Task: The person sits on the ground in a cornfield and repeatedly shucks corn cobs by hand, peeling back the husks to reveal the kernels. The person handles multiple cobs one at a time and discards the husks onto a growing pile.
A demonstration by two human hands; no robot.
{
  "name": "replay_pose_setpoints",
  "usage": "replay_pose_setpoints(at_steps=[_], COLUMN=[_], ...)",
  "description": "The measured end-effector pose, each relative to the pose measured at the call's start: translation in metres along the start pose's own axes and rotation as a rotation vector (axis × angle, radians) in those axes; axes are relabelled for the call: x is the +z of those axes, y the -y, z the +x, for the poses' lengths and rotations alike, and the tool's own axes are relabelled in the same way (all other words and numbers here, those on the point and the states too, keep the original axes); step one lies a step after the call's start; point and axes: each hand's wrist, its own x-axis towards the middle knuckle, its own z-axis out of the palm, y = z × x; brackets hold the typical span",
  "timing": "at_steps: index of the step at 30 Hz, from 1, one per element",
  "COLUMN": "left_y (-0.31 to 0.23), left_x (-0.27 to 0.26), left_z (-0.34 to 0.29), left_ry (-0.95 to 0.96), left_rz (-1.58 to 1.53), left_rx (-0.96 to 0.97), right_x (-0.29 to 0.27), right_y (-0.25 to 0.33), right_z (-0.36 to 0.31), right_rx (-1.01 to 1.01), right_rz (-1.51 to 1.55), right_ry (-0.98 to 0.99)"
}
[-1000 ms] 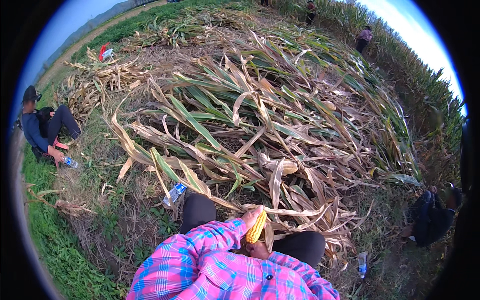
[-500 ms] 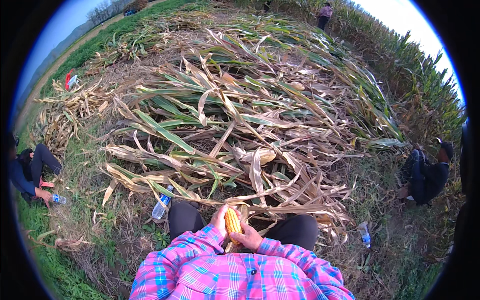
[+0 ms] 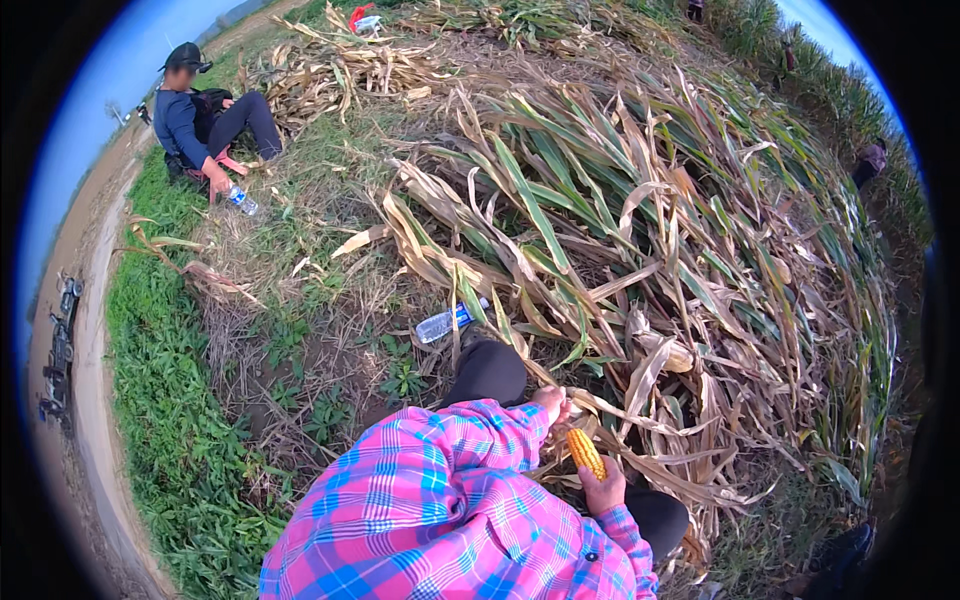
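A bare yellow ear of corn [image 3: 586, 453] points up and away from me, its lower end held in my right hand [image 3: 605, 488]. My left hand [image 3: 551, 402] is apart from the ear, beside the near edge of the dry corn stalks [image 3: 610, 270]. Its fingers look curled together, and whatever may be in them is too small to make out. Both hands are low over my dark-trousered legs, at the edge of the pile of green and tan leaves.
A water bottle [image 3: 445, 322] lies by my left knee. At the far left a seated person [image 3: 200, 125] holds another bottle [image 3: 242, 199]. Green weeds [image 3: 180, 400] border a pale path [image 3: 100, 400], with a dark vehicle [image 3: 60, 350] beyond. Standing corn [image 3: 830, 90] rises at far right.
My view has swung left, bringing the seated person and path into sight. My left hand has come off the ear of corn and moved away; my right hand still holds it.
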Motion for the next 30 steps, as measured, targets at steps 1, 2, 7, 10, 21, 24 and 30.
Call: replay_pose_setpoints(at_steps=[1, 2, 7, 10, 21, 24, 30], left_y=[-0.002, -0.001, -0.001, -0.005, -0.013, -0.016, -0.023], left_x=[-0.002, -0.003, -0.001, 0.003, -0.006, -0.006, -0.007], left_z=[0.004, 0.004, -0.007, -0.015, -0.013, -0.007, -0.003], left_ry=[0.004, 0.008, 0.053, 0.036, 0.025, 0.012, -0.004], left_rz=[0.01, 0.038, 0.116, 0.191, 0.174, 0.133, 0.127], left_rx=[0.016, 0.055, -0.01, -0.045, -0.015, 0.009, -0.019], right_x=[-0.002, -0.002, 0.005, 0.012, 0.026, 0.026, -0.161], right_y=[-0.001, -0.001, -0.007, -0.009, -0.01, -0.015, 0.084], right_z=[-0.001, -0.001, -0.002, -0.006, 0.002, 0.013, 0.107], right_rx=[-0.044, -0.087, -0.077, -0.214, -0.438, -0.451, -0.209], right_rz=[-0.006, -0.088, -0.423, -0.475, -0.506, -0.581, -0.933], right_ry=[0.019, 0.041, 0.232, 0.309, 0.431, 0.47, -0.106])
